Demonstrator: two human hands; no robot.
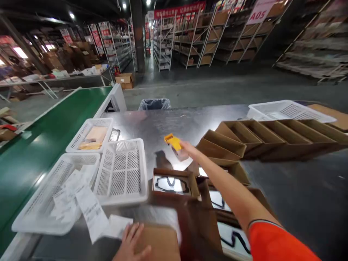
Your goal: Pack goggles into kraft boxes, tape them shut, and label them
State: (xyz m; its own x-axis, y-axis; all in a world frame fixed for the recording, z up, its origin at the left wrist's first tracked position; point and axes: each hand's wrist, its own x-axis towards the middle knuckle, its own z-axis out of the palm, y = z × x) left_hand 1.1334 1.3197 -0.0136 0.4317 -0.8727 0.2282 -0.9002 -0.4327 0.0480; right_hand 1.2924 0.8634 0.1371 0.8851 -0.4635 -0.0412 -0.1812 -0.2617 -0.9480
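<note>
My right hand [188,149] is closed on a yellow tape dispenser [175,144] with a roll of tape, held out over the metal table. Near the bottom edge, my left hand [133,243] lies with fingers spread on a closed brown cardboard box [157,242]. Beside that box is a white paper slip [118,225]. An open box [174,183] with a white item printed with a black shape stands between my hands. Beneath my right forearm are more open boxes with similar white items [233,239], partly hidden by the arm.
White baskets stand at the left: one with brown packets [89,148], one with crumpled papers [40,217], one bare inside [143,170]. A green conveyor [54,136] runs beyond them. Empty open cartons [252,136] line the right, before a white basket [290,108].
</note>
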